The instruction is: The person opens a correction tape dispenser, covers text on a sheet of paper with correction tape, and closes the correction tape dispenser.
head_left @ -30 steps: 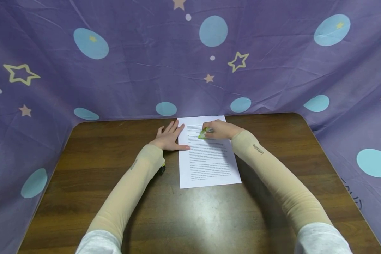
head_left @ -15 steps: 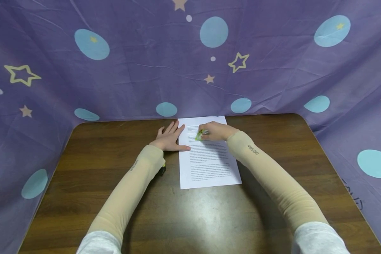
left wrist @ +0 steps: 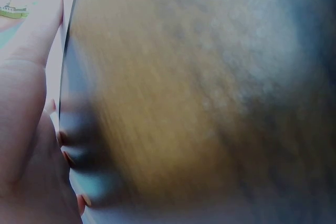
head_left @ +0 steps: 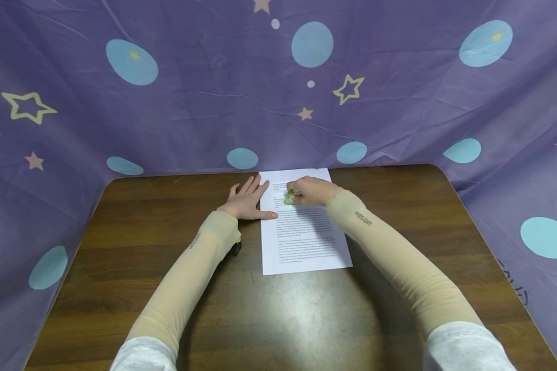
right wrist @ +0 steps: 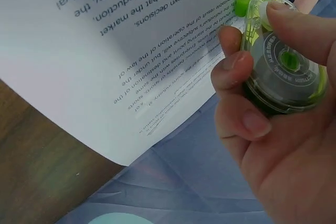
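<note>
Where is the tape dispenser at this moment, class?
In the head view, the tape dispenser is in the right hand, at the upper part of the paper, right of the left hand.

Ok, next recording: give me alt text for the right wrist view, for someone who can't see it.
A right hand grips a clear, green-trimmed tape dispenser over a printed sheet. The text appears upside down and slanted; brown tabletop and bluish-purple cloth show beyond the sheet's edges.
</note>
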`<state>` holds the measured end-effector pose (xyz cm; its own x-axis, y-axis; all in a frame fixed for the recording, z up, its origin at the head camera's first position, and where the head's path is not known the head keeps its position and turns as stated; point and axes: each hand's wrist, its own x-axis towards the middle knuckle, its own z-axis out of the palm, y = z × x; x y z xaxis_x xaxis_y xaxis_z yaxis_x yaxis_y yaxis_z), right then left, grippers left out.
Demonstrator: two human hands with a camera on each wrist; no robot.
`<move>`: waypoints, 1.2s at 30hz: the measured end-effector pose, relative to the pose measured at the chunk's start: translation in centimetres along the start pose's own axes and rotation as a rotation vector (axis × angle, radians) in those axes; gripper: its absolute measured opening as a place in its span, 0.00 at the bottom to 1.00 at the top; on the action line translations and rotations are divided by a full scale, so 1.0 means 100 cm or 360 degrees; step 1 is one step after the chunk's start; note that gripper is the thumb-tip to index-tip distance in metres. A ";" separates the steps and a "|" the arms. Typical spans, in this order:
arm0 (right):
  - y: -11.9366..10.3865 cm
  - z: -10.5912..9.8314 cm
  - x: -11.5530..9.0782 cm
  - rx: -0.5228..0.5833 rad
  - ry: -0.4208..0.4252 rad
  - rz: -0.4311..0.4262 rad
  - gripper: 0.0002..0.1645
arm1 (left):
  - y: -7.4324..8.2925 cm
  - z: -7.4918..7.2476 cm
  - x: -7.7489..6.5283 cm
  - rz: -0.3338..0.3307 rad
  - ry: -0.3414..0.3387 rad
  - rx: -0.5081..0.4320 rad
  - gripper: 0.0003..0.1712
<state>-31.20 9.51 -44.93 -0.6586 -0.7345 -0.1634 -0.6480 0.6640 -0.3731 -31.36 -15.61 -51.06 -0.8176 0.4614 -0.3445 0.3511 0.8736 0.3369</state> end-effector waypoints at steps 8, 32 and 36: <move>0.000 0.000 -0.001 -0.0027 -0.0037 0.0092 0.04 | 0.002 -0.001 -0.001 -0.0001 0.0001 0.0006 0.69; 0.014 -0.002 -0.013 -0.0002 -0.0049 0.0134 0.04 | 0.002 0.000 0.000 -0.0005 -0.0008 -0.0004 0.69; 0.013 -0.005 -0.015 -0.0068 -0.0041 0.0142 0.04 | 0.002 -0.001 0.000 -0.0008 -0.0002 0.0002 0.69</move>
<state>-31.23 11.52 -44.73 -0.7048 -0.6752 -0.2177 -0.6033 0.7319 -0.3169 -31.30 -15.44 -50.89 -0.8186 0.4572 -0.3476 0.3475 0.8761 0.3341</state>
